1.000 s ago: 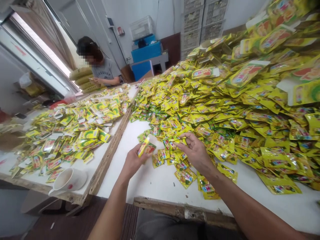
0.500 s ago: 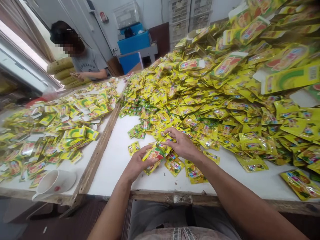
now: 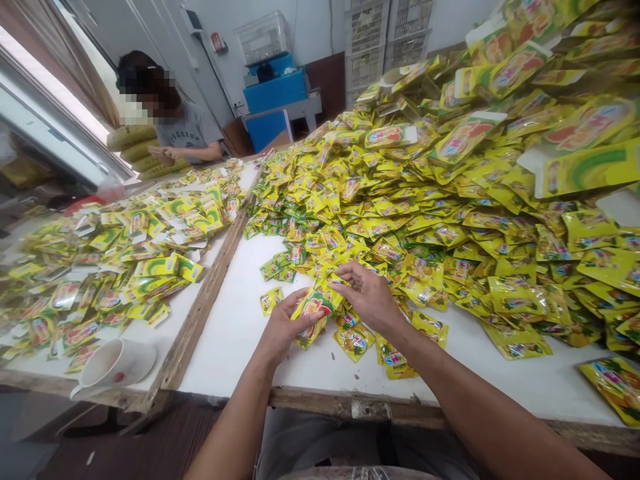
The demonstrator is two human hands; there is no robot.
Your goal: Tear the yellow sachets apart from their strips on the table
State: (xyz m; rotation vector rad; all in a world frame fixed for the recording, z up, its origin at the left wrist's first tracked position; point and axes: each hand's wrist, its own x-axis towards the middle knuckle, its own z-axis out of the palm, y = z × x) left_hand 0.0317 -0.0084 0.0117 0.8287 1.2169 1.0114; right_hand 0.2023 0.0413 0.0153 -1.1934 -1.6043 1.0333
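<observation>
My left hand (image 3: pixel 283 327) is closed around a small yellow carton (image 3: pixel 314 304) with red and green print, held just above the white table (image 3: pixel 240 347). My right hand (image 3: pixel 367 297) hovers right beside it, fingers curled and pinched at the edge of a huge pile of yellow sachets (image 3: pixel 425 200). Whether those fingers hold a sachet I cannot make out. Loose sachets (image 3: pixel 353 339) lie under and around both hands.
A second white table (image 3: pixel 190 307) on the left carries yellow cartons (image 3: pixel 160 267) and sachets, with a white cup (image 3: pixel 113 365) on its side at the near corner. Another person (image 3: pixel 185 130) sits at its far end. Blue bins (image 3: pixel 275 90) and white crates (image 3: pixel 385 33) stand by the back wall.
My left hand brought the yellow carton from upright to lying toward my right hand. My right hand shifted slightly along the pile's edge. The view drifted a little.
</observation>
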